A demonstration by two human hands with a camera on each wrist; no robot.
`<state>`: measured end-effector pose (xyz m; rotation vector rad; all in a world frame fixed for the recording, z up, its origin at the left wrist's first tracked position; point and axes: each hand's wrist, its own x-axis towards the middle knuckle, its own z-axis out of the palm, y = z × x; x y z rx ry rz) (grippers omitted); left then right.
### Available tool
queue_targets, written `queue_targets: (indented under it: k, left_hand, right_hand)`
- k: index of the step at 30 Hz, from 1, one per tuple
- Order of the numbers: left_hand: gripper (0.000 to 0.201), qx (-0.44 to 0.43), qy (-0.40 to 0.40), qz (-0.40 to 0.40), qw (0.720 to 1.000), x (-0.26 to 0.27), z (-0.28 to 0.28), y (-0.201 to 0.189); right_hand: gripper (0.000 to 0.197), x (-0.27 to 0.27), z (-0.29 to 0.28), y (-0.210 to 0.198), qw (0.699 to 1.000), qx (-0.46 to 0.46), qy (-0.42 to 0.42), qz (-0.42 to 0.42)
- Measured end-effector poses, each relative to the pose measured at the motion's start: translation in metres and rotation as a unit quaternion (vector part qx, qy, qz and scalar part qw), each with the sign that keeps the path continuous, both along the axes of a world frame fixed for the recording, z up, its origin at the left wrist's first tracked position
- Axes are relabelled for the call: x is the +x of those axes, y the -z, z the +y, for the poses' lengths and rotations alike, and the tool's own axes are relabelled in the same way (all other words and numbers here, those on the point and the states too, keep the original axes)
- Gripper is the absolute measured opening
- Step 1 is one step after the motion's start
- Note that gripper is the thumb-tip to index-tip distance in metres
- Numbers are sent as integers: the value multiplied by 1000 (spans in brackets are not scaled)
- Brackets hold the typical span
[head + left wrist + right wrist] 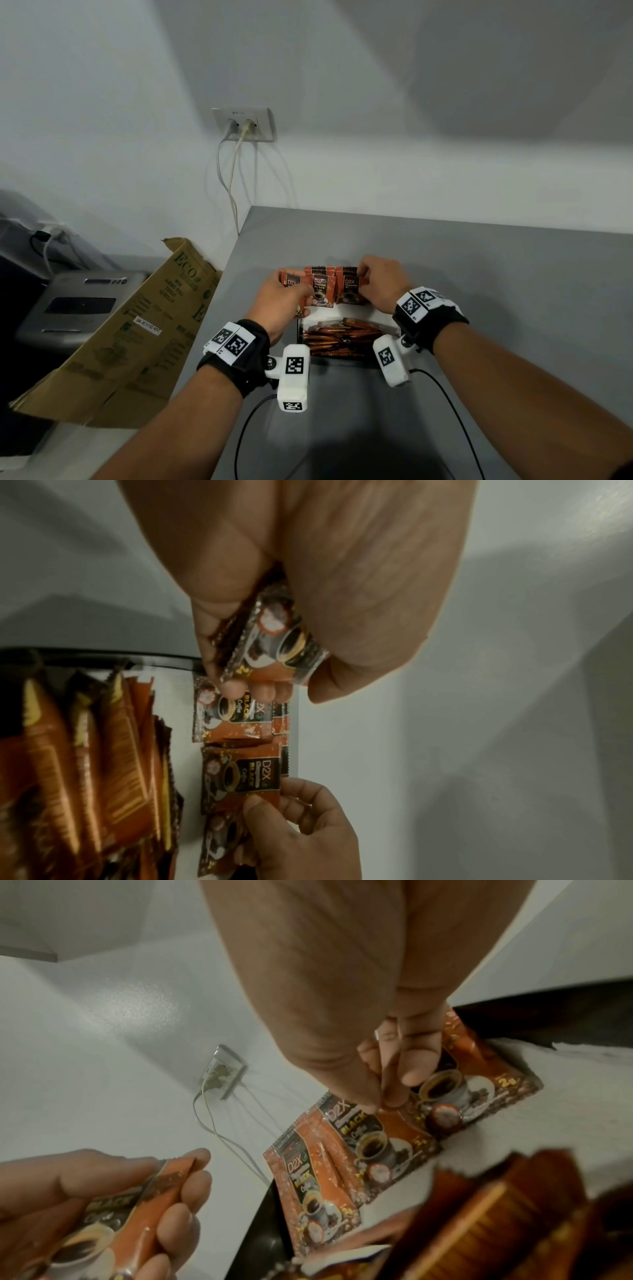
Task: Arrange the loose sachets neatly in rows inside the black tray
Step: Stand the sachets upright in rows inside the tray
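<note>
Nearest the viewer, both forearms w/ marker-tagged wrist cameras reach over the grey worktop (479,274). Next, the black tray (103,657), white-lined; its near part holds a heap of long orange stick sachets (342,337). Beyond these, at the far side of the tray, square orange "D2X Black Coffee" sachets (320,291) lie overlapping in two short columns. Left hand (284,298): fingers and thumb curled round a small bunch of square sachets (274,642), held just above the tray's left edge; exact count unclear, prob. two or more. Right hand (380,284): thumb and fingertips pinch the top edge of the right-column sachet (486,1093), which rests on the tray liner. Left of the worktop, a flattened cardboard box (137,335) leans beside a grey machine (78,305). Farthest, a wall socket (245,125) w/ two cables plugged in, running down behind the worktop.
</note>
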<state>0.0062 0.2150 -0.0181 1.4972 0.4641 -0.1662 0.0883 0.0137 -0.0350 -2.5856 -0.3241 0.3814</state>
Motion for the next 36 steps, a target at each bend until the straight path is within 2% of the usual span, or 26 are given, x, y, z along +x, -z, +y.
queue_targets:
  k: [8, 12, 16, 19, 21, 25, 27, 31, 36]
  left_hand:
    - [23, -10, 7, 17, 1000, -1, -6, 1]
    - [34, -30, -1, 22, 999, -1, -9, -1]
    - [30, -52, 26, -15, 998, -1, -18, -8]
    - [41, -49, 54, -46, 996, 3, -31, -13]
    - [45, -42, 65, -57, 995, 7, -40, -14]
    - [39, -41, 35, -49, 997, 11, -41, -13]
    - [29, -30, 2, -37, 999, 12, -33, -10]
    - [21, 11, 14, -26, 1000, 10, -24, -5]
    - [13, 28, 43, -11, 999, 4, -26, -8]
  right_hand:
    - [26, -1, -2, 2, 999, 23, 22, -8]
    - [25, -3, -6, -2, 999, 27, 24, -6]
    - [14, -8, -9, -22, 993, 117, 29, -17]
    - [17, -19, -7, -41, 972, 230, -12, 45]
    - [15, -22, -8, -50, 967, 249, -30, 35]
    - [12, -11, -36, -57, 971, 231, 52, -45]
    - [11, -8, -52, -55, 981, 167, 76, -64]
    - [15, -12, -57, -34, 995, 51, 74, -35]
    - [22, -9, -51, -10, 996, 12, 85, -8]
